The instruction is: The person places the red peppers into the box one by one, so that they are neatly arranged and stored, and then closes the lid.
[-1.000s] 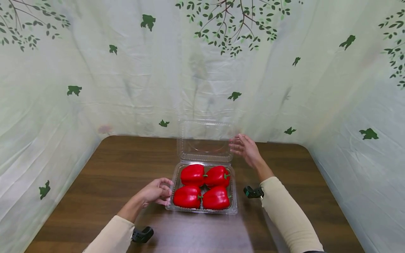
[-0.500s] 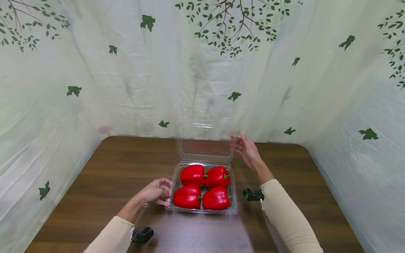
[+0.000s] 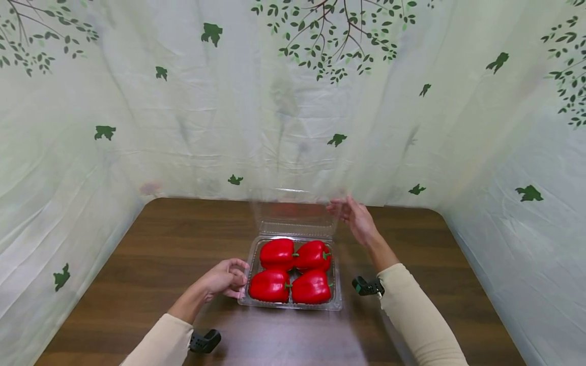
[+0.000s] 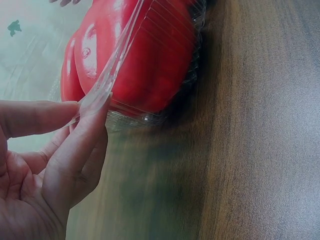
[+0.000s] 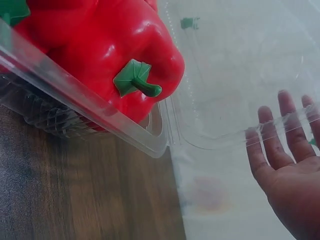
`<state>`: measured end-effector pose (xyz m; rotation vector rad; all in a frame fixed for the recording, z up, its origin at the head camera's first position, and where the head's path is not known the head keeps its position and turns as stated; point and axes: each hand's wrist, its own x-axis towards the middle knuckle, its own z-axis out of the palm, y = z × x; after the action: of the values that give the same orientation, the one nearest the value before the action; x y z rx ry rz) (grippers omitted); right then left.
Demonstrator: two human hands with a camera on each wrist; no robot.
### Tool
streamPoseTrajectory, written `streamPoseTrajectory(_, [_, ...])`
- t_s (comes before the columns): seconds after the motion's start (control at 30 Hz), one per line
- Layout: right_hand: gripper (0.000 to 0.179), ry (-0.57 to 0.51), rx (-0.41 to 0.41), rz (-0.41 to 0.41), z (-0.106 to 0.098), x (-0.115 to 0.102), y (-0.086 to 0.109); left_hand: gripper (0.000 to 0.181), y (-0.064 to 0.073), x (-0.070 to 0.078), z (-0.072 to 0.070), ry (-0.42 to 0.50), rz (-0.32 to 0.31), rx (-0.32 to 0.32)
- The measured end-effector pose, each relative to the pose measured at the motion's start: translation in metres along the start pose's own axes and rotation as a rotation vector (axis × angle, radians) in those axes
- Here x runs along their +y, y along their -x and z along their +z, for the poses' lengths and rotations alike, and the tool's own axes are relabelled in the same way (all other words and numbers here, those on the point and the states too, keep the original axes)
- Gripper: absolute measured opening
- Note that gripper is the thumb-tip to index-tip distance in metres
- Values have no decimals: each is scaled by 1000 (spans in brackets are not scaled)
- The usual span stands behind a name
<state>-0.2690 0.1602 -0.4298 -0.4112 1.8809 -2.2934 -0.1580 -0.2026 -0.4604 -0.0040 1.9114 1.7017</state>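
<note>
A clear plastic clamshell container (image 3: 340, 292) sits on the table in the head view, holding several glossy red bell peppers (image 3: 312, 287) with green stems. My left hand (image 3: 222, 278) pinches the left rim (image 4: 95, 97) of its base between thumb and fingers. Hinged along the back, the transparent lid (image 3: 293, 227) stands raised and leans over toward the peppers. At the lid's right edge is my right hand (image 3: 358, 218); in the right wrist view its fingers (image 5: 270, 137) are extended and spread behind the lid's edge, seen through the plastic.
The brown wood-grain table (image 3: 183, 229) ends just behind the lid. A pale curtain (image 3: 206, 112) printed with leaves and branches hangs around the back and sides. Each forearm in a cream sleeve (image 3: 414, 315) has a black wrist device (image 3: 368, 286).
The lid's upper edge has come down and tilted forward toward the peppers, with my right hand at its side. My left hand keeps its place on the rim.
</note>
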Motion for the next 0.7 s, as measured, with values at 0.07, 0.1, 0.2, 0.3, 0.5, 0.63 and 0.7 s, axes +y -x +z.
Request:
streamPoseTrajectory(0.07, [61,14,1,-5,1,-1,2,37,0,0,0,3,2,-3])
streamPoseTrajectory(0.1, [61,23,2,-9,1,-1,3,36,0,-1,0,4,1,-3])
streamPoseTrajectory(0.2, [66,39,4,-10,3,-2,6,36,-1,-1,-1,0,0,-1])
streamPoseTrajectory(0.3, [67,38,-3,-22,3,-3,9,36,0,0,-1,-9,-5,8])
streamPoseTrajectory(0.5, [31,38,-46,-74,3,-1,17,36,0,-1,-1,-22,-12,14])
streamPoseTrajectory(0.63, [24,39,-46,-124,4,-1,22,36,-1,-2,-1,-12,-7,5])
streamPoseTrajectory(0.7, [21,41,-48,-160,5,-1,25,36,-1,-1,-2,-3,-1,-2])
